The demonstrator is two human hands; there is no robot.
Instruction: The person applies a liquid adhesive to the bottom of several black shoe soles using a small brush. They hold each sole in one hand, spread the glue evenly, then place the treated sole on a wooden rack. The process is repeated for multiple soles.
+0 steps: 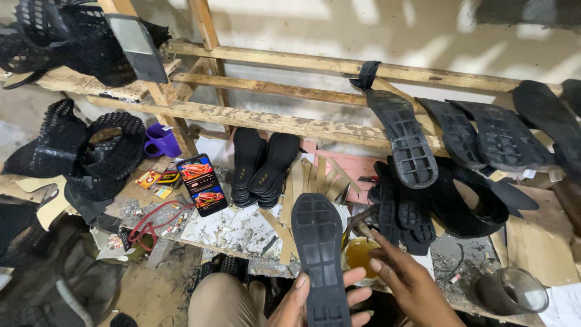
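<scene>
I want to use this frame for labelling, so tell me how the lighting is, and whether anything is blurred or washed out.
Head view: dappled bright patches on the back wall, nearly washed out; the bench below lies in dimmer, even light. The black sole in the left hand is sharp, its tread readable. The right hand looks slightly soft. The phone screen glows without glare. Edges bow a little.

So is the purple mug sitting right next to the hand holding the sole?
No, the purple mug stands far up the bench by the wooden frame, while the left hand holds the black sole near the bottom edge.
</scene>
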